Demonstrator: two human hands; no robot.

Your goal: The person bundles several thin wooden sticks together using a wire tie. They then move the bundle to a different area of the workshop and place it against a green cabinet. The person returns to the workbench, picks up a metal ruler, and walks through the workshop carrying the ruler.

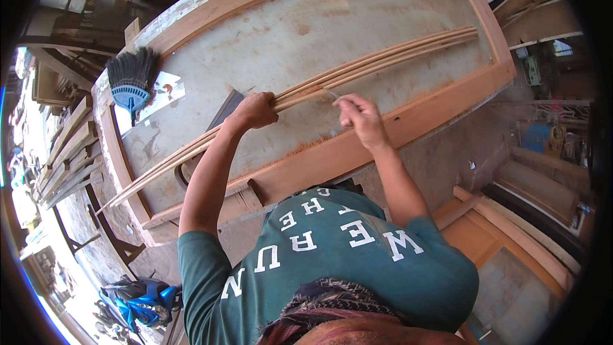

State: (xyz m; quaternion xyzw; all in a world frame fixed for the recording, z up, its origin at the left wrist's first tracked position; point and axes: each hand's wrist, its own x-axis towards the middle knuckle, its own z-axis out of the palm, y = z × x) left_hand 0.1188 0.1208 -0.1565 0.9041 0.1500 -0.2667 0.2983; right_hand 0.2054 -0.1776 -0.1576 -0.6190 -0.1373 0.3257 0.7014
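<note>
My left hand (255, 111) is closed around a bundle of several long, thin wooden strips (383, 57). They run slantwise from the near left to the far right over a wood-framed panel (421, 118). Close by on the right, my right hand (363, 118) is closed on a slim, pale, pointed tool (330, 92), whose tip is at the near side of the strips. Its exact kind is too small to make out. Under the left forearm lies what looks like a handsaw (226, 108), its blade partly hidden.
A black-bristled broom head (131, 86) with a blue base rests at the panel's left end. Sawdust (313, 145) lies along the near frame edge. Stacked boards (70, 147) stand at left, a blue motorbike (140, 300) at lower left, and another framed panel (491, 236) at lower right.
</note>
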